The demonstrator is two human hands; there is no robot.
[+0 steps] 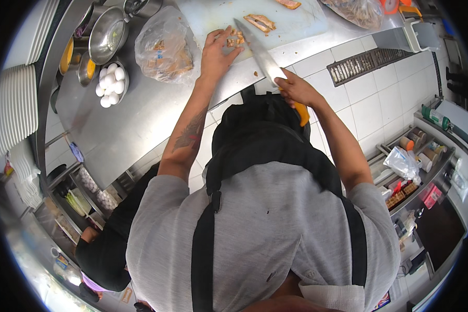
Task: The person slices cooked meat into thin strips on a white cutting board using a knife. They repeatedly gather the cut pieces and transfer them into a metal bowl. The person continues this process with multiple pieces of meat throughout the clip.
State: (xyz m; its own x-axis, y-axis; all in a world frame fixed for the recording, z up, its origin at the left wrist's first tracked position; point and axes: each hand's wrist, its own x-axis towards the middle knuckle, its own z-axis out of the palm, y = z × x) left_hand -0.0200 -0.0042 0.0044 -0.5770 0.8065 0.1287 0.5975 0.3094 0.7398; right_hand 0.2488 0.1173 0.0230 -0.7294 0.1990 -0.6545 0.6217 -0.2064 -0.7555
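Observation:
My right hand [296,89] grips the yellow handle of a chef's knife [263,56], its blade slanting up and left over a white cutting board [300,27]. Just left of the blade, my left hand [219,52] rests with fingers apart around small diced pieces of cooked meat [235,40]; whether its fingertips press on any piece cannot be told. A larger slice of meat [260,23] lies right of the knife tip, and another piece [288,4] is at the board's far edge. Crumbs are scattered on the board and the steel edge near me.
On the steel table [140,124], left of the board, are a plastic bag of meat pieces [164,50], a bowl of white eggs [111,85] and metal bowls [107,35]. Another filled bag [355,13] is at the upper right. A person in black [109,238] stands at the lower left.

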